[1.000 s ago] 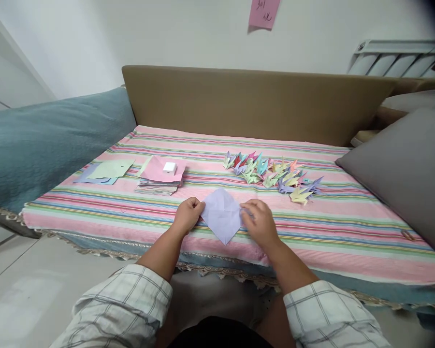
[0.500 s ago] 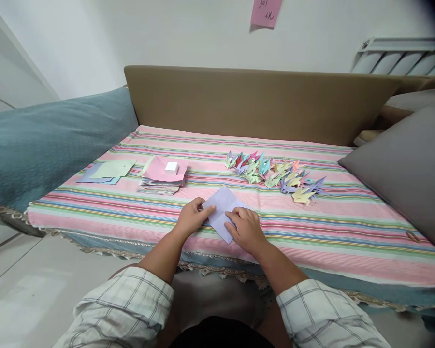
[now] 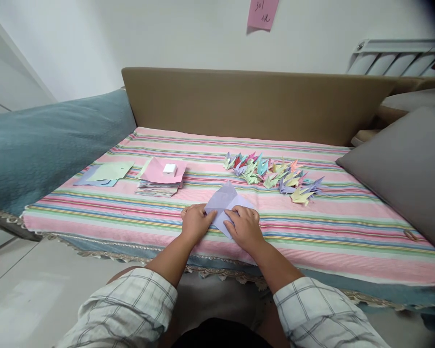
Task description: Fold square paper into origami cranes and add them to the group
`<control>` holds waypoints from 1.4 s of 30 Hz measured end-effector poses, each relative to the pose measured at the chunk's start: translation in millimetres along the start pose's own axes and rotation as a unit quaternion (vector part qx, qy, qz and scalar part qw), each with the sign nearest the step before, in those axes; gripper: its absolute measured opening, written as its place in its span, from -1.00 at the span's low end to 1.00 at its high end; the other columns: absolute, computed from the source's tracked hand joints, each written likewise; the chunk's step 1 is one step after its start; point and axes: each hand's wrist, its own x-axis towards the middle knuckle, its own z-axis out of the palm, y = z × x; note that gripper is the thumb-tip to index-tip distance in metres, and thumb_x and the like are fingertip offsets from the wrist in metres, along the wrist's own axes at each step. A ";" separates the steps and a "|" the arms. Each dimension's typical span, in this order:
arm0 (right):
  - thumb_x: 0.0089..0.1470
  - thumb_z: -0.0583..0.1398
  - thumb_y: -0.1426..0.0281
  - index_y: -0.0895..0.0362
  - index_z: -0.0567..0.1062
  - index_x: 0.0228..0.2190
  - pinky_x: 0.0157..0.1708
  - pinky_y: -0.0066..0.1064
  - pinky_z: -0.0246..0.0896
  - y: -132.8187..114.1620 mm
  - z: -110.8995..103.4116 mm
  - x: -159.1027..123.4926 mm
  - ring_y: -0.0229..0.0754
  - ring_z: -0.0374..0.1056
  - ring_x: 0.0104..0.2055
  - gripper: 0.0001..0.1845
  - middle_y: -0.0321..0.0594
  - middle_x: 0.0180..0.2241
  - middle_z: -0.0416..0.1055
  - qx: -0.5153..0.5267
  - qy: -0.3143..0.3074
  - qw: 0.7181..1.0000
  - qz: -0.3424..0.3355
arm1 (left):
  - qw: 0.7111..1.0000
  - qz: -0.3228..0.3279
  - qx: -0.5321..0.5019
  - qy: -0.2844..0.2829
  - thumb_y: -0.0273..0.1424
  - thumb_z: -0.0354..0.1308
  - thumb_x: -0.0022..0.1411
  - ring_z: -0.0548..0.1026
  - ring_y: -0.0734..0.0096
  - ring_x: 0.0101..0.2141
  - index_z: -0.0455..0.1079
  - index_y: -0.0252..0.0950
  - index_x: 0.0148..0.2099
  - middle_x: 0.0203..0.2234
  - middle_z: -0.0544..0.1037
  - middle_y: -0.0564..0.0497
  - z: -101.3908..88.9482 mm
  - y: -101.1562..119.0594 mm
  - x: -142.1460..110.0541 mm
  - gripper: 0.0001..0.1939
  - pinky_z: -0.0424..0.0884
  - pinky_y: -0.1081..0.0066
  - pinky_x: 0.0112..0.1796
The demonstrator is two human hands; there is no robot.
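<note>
A square sheet of purple origami paper (image 3: 223, 197), creased across its middle, is held between my two hands just above the striped cloth. My left hand (image 3: 196, 222) is closed on its left corner, thumb on top and fingers underneath. On the right side, my right hand (image 3: 244, 226) grips the sheet with thumb and forefinger near its centre. The sheet bends up along its creases, and its right corner is partly hidden by my right hand. Beyond it lies a cluster of folded paper cranes (image 3: 252, 171) in many colours.
To the left stands a stack of coloured paper (image 3: 159, 187) with a small white box (image 3: 169, 169) on top. Loose green and blue sheets (image 3: 110, 171) lie farther left. A grey cushion (image 3: 402, 169) rests at the right, near a small brown ring-like item (image 3: 411, 235).
My left hand has shifted its hold along the left side, its thumb now lower on the sheet. The purple paper has bent upward along its creases. My right hand has barely moved.
</note>
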 end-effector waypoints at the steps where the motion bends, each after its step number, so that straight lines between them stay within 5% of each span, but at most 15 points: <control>1: 0.14 0.08 0.23 0.00 0.41 -0.06 -0.05 -0.17 -0.10 0.2 0.9 -0.1 -0.09 0.18 -0.10 -0.66 -0.17 -0.13 0.34 -0.001 -0.004 1.000 0.001 | 1.000 0.006 0.009 0.003 -0.17 0.05 0.12 0.45 0.28 -0.33 0.45 -0.23 -0.48 -0.52 0.54 0.04 0.1 1.3 -0.8 -0.71 0.16 0.34 -0.23; 7: 0.14 0.07 0.21 -0.01 0.42 -0.06 -0.06 -0.18 -0.11 0.9 2.9 0.2 -0.08 0.18 -0.10 -0.66 -0.16 -0.13 0.35 -0.008 -0.011 1.000 0.007 | 0.999 0.031 0.023 -0.014 -0.17 0.10 0.08 0.45 0.28 -0.28 0.41 -0.24 -0.55 -0.52 0.53 0.06 3.9 4.0 -5.7 -0.70 0.10 0.23 -0.08; 14: 0.15 0.06 0.21 -0.01 0.42 -0.06 -0.07 -0.21 -0.09 2.0 1.2 0.4 -0.10 0.19 -0.10 -0.66 -0.18 -0.14 0.36 0.002 -0.016 1.000 0.014 | 0.997 0.073 -0.004 -0.024 -0.23 0.17 0.05 0.40 0.22 -0.08 0.50 -0.08 -0.29 -0.17 0.56 0.10 9.1 1.8 -10.8 -0.85 -0.06 0.10 0.07; 28: 0.13 0.06 0.38 0.07 0.45 -0.20 -0.04 -0.22 -0.13 4.9 -5.7 -0.9 -0.12 0.24 -0.10 -0.77 -0.18 -0.16 0.43 0.044 -0.015 0.999 0.023 | 0.982 0.136 0.075 -0.109 -0.43 0.08 -0.01 0.24 0.11 0.08 0.43 -0.04 -0.04 0.11 0.34 0.02 -0.2 2.4 -19.9 -0.56 -0.08 -0.05 0.11; 42: 0.14 0.08 0.26 -0.02 0.49 -0.16 0.00 -0.15 -0.21 1.0 -0.8 -5.5 -0.11 0.20 -0.12 -0.73 -0.20 -0.16 0.39 0.008 0.008 1.000 0.011 | 0.983 0.114 0.059 -0.129 -0.35 0.10 0.01 0.20 0.09 0.12 0.48 -0.08 -0.19 0.16 0.26 0.04 -1.9 0.3 -15.4 -0.73 -0.06 -0.02 0.11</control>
